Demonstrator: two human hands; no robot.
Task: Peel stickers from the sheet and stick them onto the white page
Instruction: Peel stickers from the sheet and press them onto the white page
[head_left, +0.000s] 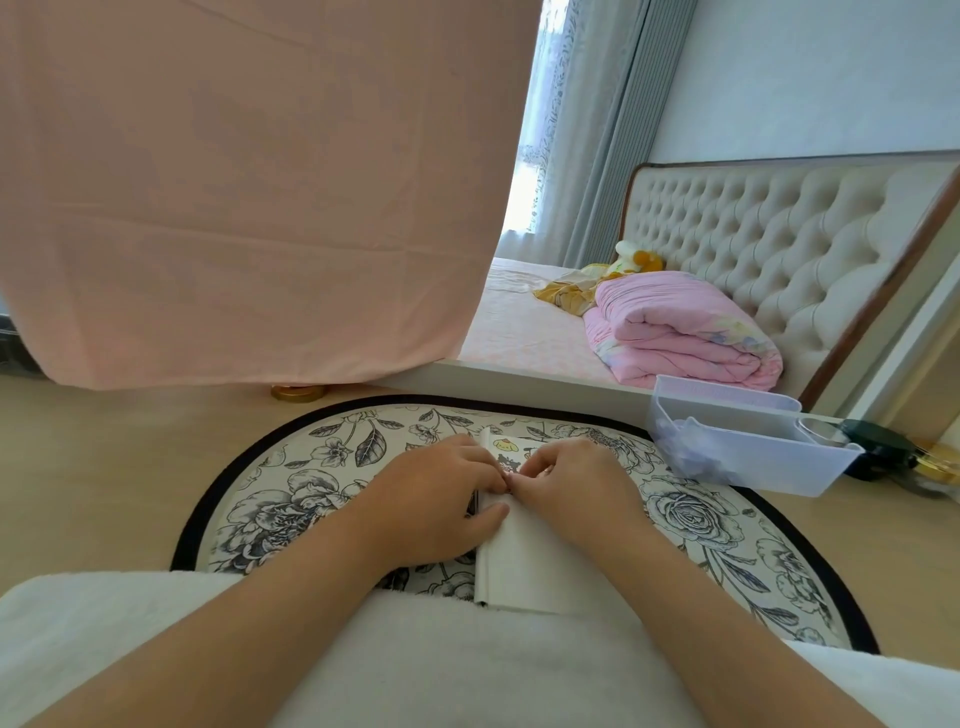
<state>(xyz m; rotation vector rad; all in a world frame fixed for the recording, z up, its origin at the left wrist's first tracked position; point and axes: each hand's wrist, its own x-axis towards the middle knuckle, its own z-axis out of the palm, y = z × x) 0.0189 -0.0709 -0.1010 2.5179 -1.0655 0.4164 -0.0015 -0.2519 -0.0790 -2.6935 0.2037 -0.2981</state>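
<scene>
The curled fingers (496, 480) of the left hand (441, 493) and right hand (571, 483) meet tip to tip over the near edge of the sticker sheet (522, 451), pinching at it. What small piece lies between them is hidden by the knuckles. The left thumb rests flat on the white page (524, 561), which runs from under the fingertips back toward the person's lap. The sheet shows just beyond the fingertips, a yellow cartoon sticker (502, 445) visible on it. Page and sheet lie on a round floral mat (322, 499) spread on the wooden floor (104, 467). A clear plastic bin (737, 452) stands at the mat's right edge. Beyond are a bed (524, 322) with a folded pink quilt (680, 332) and, to the left, a hanging pink cloth (249, 182).
</scene>
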